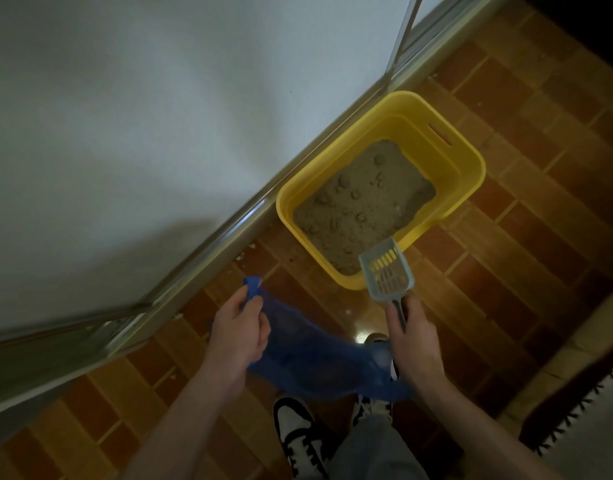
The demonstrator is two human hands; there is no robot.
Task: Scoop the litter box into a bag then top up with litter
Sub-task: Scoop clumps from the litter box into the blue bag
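The yellow box [467, 174] sits on the tile floor [540, 237] by the wall, holding grey litter [360, 202] dotted with clumps. Just beyond the right hand [414, 341], whose fingers clamp the handle, the scoop [388, 271] hangs empty over the box's near corner. The left hand [237, 336] pinches the blue bag [315, 355], which sags between both hands.

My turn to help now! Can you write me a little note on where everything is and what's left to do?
Left hand pinches the blue plastic bag by its edge; right hand grips the grey slotted scoop handle, its head over the near corner of the yellow litter box.
Clumps still dot the litter.
Done: nothing scooped yet, as far as visible.
Left: scoop clumps into the bag, then top up. No fresh litter in view.
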